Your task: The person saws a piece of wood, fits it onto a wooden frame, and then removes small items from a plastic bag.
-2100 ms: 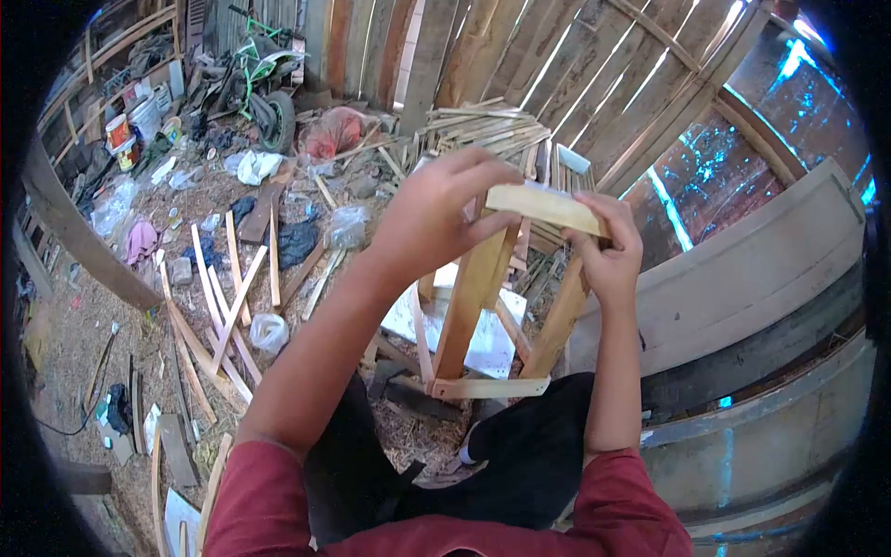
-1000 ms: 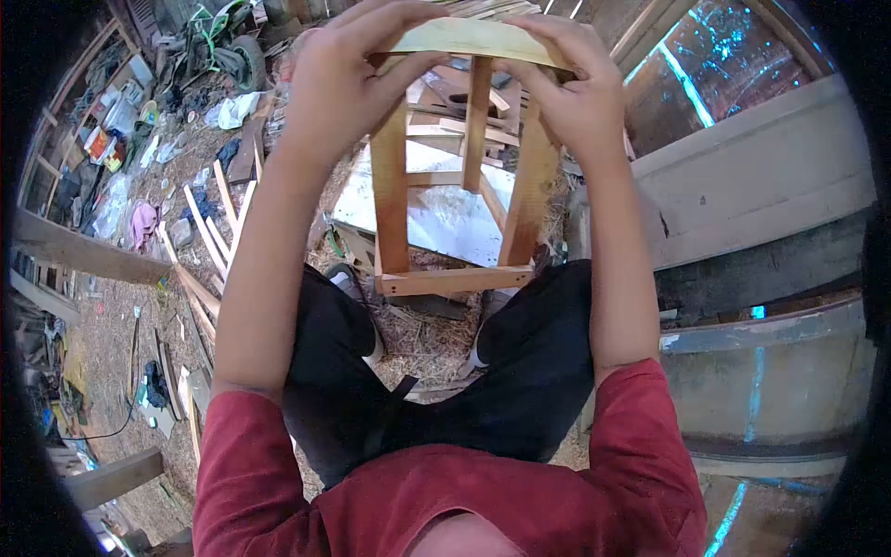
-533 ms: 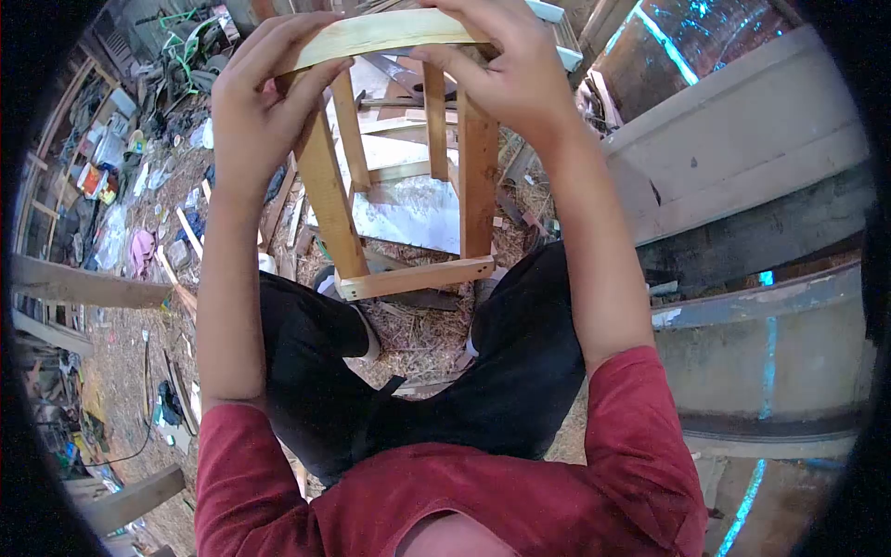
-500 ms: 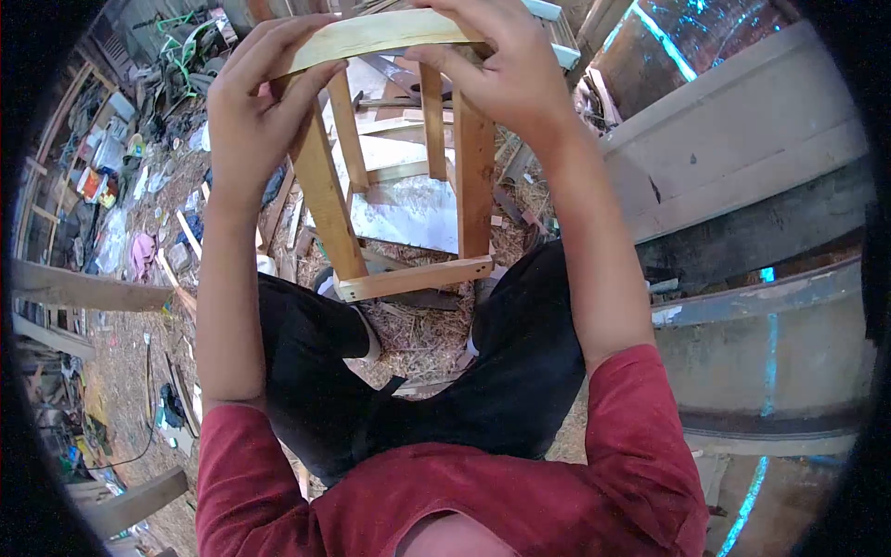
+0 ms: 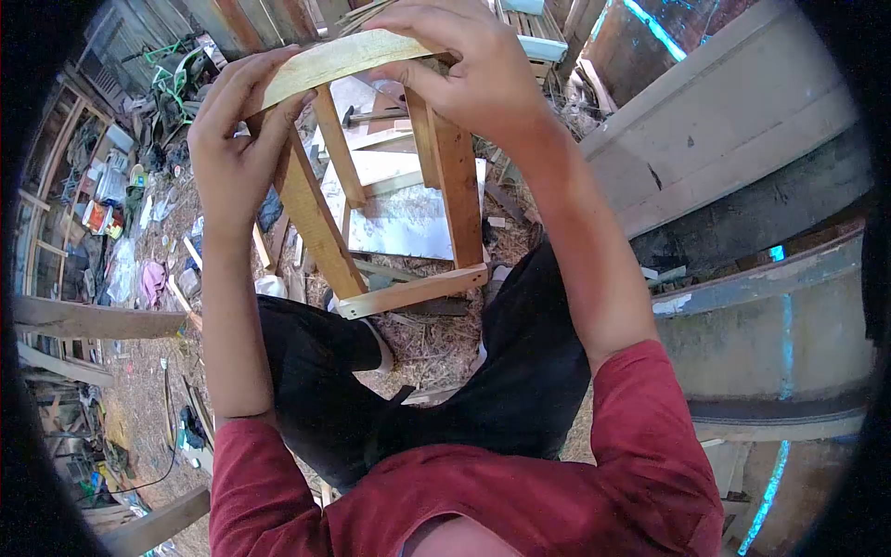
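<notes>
A pale wooden slat (image 5: 348, 58) lies across the near top end of a wooden frame with several legs. My left hand (image 5: 243, 125) is closed around the slat's left end, thumb below and fingers over the top. At the right end, my right hand (image 5: 478, 70) grips it the same way. Beneath the slat run a left leg (image 5: 320, 218) and a right leg (image 5: 459, 195), joined at their lower ends by a crosspiece (image 5: 413, 290) with small dark holes or fastener heads. Farther back, two more legs show. The joint under my right hand is hidden.
A white panel (image 5: 408, 232) lies under the frame, with wood offcuts and what looks like a hammer (image 5: 349, 117) beyond. My knees flank the crosspiece. Debris litters the ground at left, including a pink cloth (image 5: 153, 283). Large boards (image 5: 724, 139) stand close on my right.
Both hands, with the slat, have shifted left and slightly down in view. The slat and crosspiece now slant more, right end higher. The grip looks the same.
</notes>
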The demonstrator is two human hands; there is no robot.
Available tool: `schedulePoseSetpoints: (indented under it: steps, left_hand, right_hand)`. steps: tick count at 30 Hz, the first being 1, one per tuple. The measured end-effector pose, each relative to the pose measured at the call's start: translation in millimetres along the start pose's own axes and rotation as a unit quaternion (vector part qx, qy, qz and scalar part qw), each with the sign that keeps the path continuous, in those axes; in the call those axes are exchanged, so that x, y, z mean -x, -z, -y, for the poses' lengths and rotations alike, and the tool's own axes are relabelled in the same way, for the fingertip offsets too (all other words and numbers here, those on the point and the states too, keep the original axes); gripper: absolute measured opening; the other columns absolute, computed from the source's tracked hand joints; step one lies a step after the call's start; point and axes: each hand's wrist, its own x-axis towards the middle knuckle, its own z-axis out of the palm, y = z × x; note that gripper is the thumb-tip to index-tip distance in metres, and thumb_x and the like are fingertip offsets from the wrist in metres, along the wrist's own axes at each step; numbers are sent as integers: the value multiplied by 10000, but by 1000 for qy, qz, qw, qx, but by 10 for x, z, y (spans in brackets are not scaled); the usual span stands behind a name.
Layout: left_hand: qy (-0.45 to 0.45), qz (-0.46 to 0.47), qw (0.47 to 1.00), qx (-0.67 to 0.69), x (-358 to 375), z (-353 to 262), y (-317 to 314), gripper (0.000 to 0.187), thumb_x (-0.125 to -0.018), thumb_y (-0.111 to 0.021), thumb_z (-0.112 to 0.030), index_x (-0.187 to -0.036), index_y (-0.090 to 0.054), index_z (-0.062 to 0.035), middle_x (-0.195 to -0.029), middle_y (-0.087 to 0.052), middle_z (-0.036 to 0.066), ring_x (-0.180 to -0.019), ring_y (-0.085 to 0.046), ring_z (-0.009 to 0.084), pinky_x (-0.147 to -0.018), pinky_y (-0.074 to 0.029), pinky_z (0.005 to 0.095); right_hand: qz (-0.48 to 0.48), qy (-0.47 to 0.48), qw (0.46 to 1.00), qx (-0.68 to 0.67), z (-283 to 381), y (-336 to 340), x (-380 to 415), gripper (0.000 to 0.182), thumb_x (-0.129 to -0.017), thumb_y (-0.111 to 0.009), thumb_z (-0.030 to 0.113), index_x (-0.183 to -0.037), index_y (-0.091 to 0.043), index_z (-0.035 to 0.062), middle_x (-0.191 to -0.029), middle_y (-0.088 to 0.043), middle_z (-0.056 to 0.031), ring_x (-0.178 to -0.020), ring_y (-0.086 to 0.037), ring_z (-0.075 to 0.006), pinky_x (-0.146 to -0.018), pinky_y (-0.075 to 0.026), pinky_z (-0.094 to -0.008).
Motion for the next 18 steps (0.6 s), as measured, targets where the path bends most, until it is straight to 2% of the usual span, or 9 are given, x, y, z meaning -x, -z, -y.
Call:
schedulePoseSetpoints:
  steps: [13,15,18]
  left_hand:
    - [16,30,999,-2,-80,-169,107,380,-891,-867,-99,-1248,-761,-26,-1207,-772,125,-1113,-741,291,-977,-573,378]
    - [-19,50,997,-62,-136,-247,160,366,-885,-871,-118,-1221,-759,-24,-1188,-766,133,-1118,-727,318,-973,-566,394]
    - [-46,47,994,-83,-148,-232,135,365,-885,-870,-129,-1217,-757,-27,-1187,-762,138,-1113,-716,334,-968,-560,405]
  right_hand:
    - [-1,-8,1000,9,105,45,2,362,-854,-880,223,-1176,-807,73,-1175,-792,-107,-1148,-700,-344,-1044,-530,-461]
    - [0,-14,1000,11,114,35,2,363,-851,-882,223,-1170,-807,68,-1171,-793,-108,-1150,-700,-344,-1042,-534,-460]
    - [-12,-14,1000,11,120,22,7,364,-847,-890,228,-1162,-808,65,-1165,-794,-111,-1152,-701,-343,-1036,-542,-462]
